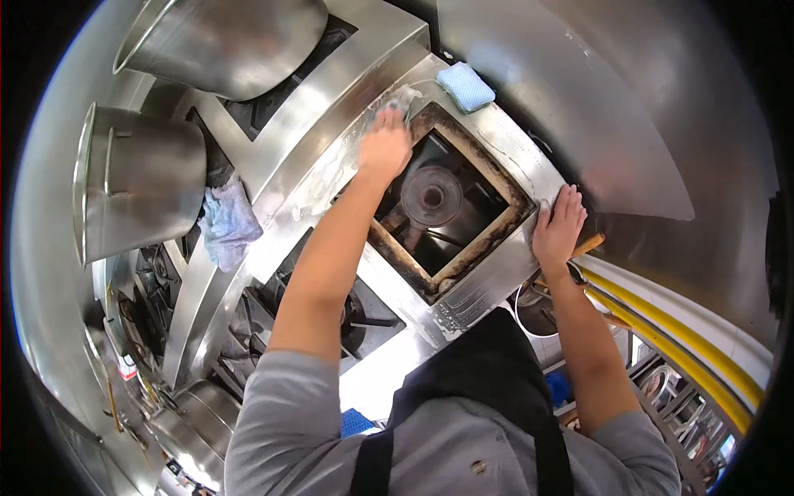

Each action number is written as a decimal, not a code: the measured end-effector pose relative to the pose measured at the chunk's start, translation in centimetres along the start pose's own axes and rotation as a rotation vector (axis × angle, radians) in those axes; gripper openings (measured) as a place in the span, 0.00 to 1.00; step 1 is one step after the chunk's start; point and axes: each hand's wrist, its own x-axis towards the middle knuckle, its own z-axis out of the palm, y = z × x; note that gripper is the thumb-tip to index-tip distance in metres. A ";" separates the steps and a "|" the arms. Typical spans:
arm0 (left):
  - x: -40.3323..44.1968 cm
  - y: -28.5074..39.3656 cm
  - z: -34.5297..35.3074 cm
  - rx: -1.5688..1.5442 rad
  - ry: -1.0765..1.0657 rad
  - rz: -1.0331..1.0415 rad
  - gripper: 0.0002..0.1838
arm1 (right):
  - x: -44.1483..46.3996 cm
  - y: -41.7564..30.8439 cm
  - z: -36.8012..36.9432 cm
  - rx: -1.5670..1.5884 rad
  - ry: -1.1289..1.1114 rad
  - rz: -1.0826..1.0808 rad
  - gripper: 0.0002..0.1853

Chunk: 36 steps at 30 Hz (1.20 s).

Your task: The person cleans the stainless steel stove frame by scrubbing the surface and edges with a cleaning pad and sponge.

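My left hand (385, 147) reaches to the far-left side of the square burner opening (432, 196), its fingers pressed down on the soapy steel stove top (327, 175). Something small and greyish shows under the fingertips, too hidden to name. Flat on the right edge of the stove top lies my right hand (560, 227), fingers stretched out and holding nothing. The opening has a browned, stained rim and a round burner inside. A light-blue sponge (466, 88) rests beyond its far corner.
Two large steel pots (149, 183) (236, 45) stand at the left and upper left. A bluish-purple cloth (227, 221) hangs over a steel ledge. More burners (357, 318) lie at lower left. A steel wall (628, 107) rises at the right, above yellow pipes (670, 331).
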 end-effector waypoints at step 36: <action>-3.6 -2.9 1.7 -0.100 0.151 0.011 0.25 | 0.0 -2.6 -1.0 -0.096 -0.053 0.094 0.41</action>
